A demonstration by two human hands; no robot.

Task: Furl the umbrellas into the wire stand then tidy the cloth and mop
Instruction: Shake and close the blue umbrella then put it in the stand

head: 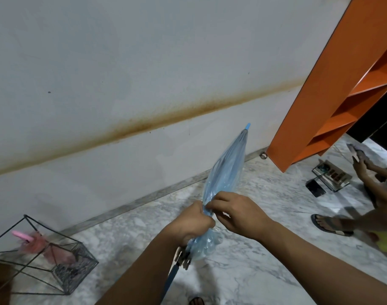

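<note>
Centrally, one blue umbrella (226, 166): translucent pale-blue plastic canopy, folded in on itself, ribs showing darker through the film. It tilts up and to the right, its blue tip pointing at the wall (122, 62). The lower canopy bunches into crinkled folds below the hands; metal rib ends and a dark blue shaft stick out underneath, toward the bottom of the view.

Left hand (193, 222): fingers curled tight round the gathered canopy, clamped on it. Right hand (236, 213): just beside the left, fingertips pinching the plastic at the same gathered spot.

One wire stand (41, 258), lower left on the marble floor (265, 249), near the wall: black geometric frame, tilted in the view, mesh base. One pink umbrella (37, 242) sits inside it, pink handle poking up and left, blurred. Stand and blue umbrella are well apart.

Count: two umbrellas, one stand.

Right edge: one orange shelf unit (320, 102) leaning across the view. Below it, a second person's hands and one sandalled foot (329, 223) on the floor. One dark phone (315, 188) lies flat beside a small glass box (331, 176). A rust-brown stain line crosses the wall.
</note>
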